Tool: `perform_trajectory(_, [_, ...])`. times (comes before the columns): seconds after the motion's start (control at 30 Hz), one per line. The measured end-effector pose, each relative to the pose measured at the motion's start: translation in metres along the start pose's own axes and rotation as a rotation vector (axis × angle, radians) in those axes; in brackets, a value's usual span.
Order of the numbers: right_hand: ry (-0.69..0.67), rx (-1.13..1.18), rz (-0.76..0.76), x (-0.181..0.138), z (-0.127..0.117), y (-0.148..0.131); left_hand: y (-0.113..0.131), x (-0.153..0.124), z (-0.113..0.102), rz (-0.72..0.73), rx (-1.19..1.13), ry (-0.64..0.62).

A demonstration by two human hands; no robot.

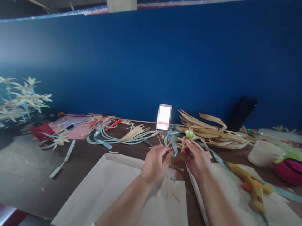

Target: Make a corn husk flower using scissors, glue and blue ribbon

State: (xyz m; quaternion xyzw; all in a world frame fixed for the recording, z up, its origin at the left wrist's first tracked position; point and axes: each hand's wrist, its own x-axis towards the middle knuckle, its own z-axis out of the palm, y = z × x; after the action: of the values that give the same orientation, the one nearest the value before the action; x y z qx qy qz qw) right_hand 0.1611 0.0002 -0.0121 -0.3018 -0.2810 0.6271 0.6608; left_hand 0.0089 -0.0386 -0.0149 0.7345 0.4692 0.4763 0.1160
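Observation:
My left hand and my right hand meet over the brown table, just beyond a white cardboard sheet. The right hand pinches a thin stick topped by a small green and white bud. The left hand's fingers close on a light blue ribbon strip that loops next to the stick. Dried corn husks lie piled right behind the hands.
A yellow glue gun rests on white paper to the right, near a white cup and a pink bowl. Blue ribbon loops, pink paper and husk flowers lie left. A blue wall stands behind.

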Motion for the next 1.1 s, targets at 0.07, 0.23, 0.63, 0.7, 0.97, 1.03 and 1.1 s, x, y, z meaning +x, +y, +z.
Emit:
perform_trajectory(0.07, [-0.017, 0.001, 0.007, 0.000, 0.001, 0.001, 0.001, 0.000, 0.000, -0.043, -0.047, -0.021])
perform_trajectory(0.23, [-0.039, -0.032, 0.014, -0.001, 0.003, 0.003, 0.001, 0.002, 0.002, -0.239, -0.286, -0.053])
perform_trajectory(0.63, [-0.163, -0.212, -0.001, -0.009, 0.008, 0.011, -0.003, 0.006, 0.007, -0.444, -0.573, -0.135])
perform_trajectory(0.7, [-0.177, -0.221, -0.004, -0.008, 0.007, 0.011, -0.002, 0.006, 0.007, -0.463, -0.598, -0.141])
perform_trajectory(0.97, [-0.205, -0.219, -0.002, -0.010, 0.007, 0.010, -0.002, 0.008, 0.006, -0.536, -0.660, -0.165])
perform_trajectory(1.03, [-0.212, -0.227, 0.003, -0.010, 0.007, 0.009, -0.003, 0.008, 0.006, -0.547, -0.667, -0.170])
perform_trajectory(1.1, [-0.218, -0.239, 0.008, -0.010, 0.008, 0.008, -0.003, 0.009, 0.006, -0.557, -0.678, -0.171])
